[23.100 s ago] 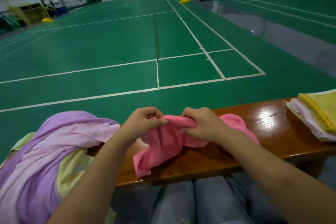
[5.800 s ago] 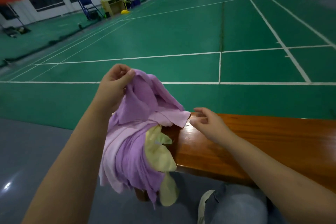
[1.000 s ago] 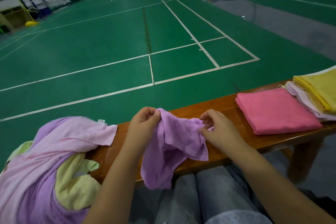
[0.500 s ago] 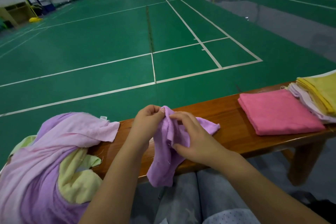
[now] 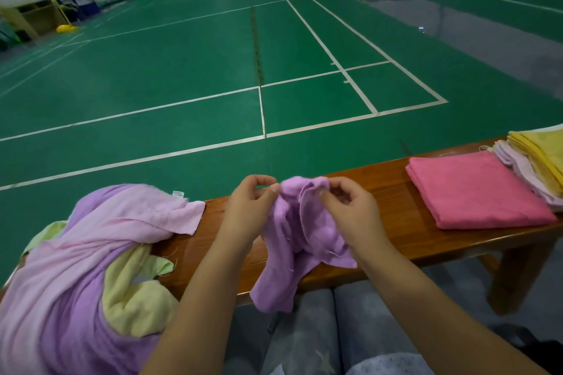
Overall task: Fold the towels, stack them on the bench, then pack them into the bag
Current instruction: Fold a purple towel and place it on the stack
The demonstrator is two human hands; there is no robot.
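Pinching with both grips, I am holding a purple towel (image 5: 300, 240) up over the middle of the worktop (image 5: 393, 201): my left hand (image 5: 249, 207) is nipping its top edge between thumb and forefinger, and my right hand (image 5: 347, 210) is pinching the bunched edge just beside it. Most of the towel is hanging crumpled between my wrists, its lower end drooping past the front edge of the worktop toward my knees, so I judge this one is not yet folded; I am only finding its corners.

Going from the left, a heap of unfolded towels (image 5: 88, 256) is lying over the left end of the worktop, pale pink and purple cloth on top with a yellow-green one tucked under it. That heap is what is left to fold, several pieces as far as I can tell.

To the right, a folded pink towel (image 5: 475, 189) is lying flat on the worktop, and touching it at the far right is a stack of folded towels (image 5: 539, 158), pale lilac below and yellow above, partly cut off by the frame. Those look done.

No bag is showing anywhere, so I reckon packing is not yet begun.
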